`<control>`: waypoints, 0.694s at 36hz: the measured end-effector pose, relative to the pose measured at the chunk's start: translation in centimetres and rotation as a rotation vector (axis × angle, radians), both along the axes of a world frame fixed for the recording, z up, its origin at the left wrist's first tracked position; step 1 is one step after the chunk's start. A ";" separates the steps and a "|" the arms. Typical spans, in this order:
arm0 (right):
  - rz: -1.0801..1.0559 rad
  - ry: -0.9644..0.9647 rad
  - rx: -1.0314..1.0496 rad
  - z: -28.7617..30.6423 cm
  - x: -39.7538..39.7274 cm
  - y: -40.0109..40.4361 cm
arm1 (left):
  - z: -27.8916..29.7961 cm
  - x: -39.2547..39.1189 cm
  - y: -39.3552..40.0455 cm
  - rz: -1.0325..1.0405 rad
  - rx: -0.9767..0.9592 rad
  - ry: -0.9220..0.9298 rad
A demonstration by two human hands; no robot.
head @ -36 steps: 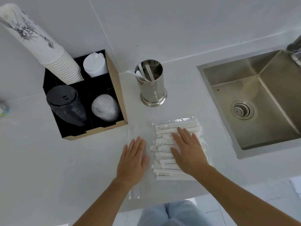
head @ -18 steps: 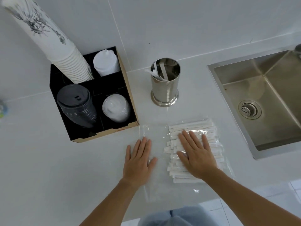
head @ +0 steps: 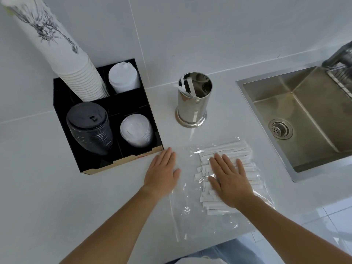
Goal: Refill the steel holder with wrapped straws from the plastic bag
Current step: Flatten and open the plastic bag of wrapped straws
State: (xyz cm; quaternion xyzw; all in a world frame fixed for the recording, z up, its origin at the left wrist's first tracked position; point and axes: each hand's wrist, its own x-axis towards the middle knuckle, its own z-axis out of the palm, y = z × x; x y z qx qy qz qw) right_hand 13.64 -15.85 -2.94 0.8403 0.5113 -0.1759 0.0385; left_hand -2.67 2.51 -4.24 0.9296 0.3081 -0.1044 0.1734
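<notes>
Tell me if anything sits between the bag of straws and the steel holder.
Nothing visible stands on the counter between the plastic bag of wrapped straws and the steel holder. The bag's film covers the straws under the flat right hand.

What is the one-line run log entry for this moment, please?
left hand: flat, open, beside plastic bag | right hand: flat on bagged wrapped straws | steel holder: upright, few straws inside
</notes>
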 end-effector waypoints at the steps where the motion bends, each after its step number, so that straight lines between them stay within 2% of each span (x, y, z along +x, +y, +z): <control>1: -0.011 0.005 0.022 0.1 -0.4 0.3 | 0.1 0.2 0.1 0.004 0.006 0.017; 6: 0.079 0.019 0.083 -0.1 -1.9 2.6 | 1.4 1.4 -0.1 -0.051 0.187 0.089; 8: 0.120 0.025 0.071 -0.6 -2.0 3.8 | 2.0 1.8 -0.2 -0.082 0.205 0.091; 15: 0.123 -0.012 0.005 -2.1 -1.5 6.1 | 2.6 2.5 0.2 -0.045 0.121 0.113; 21: 0.126 -0.051 0.041 -1.8 -0.8 4.3 | 1.9 2.9 -0.2 -0.047 0.046 0.061; 25: 0.103 -0.077 0.056 -1.7 -0.3 3.3 | 1.8 3.7 -0.2 0.049 -0.062 -0.012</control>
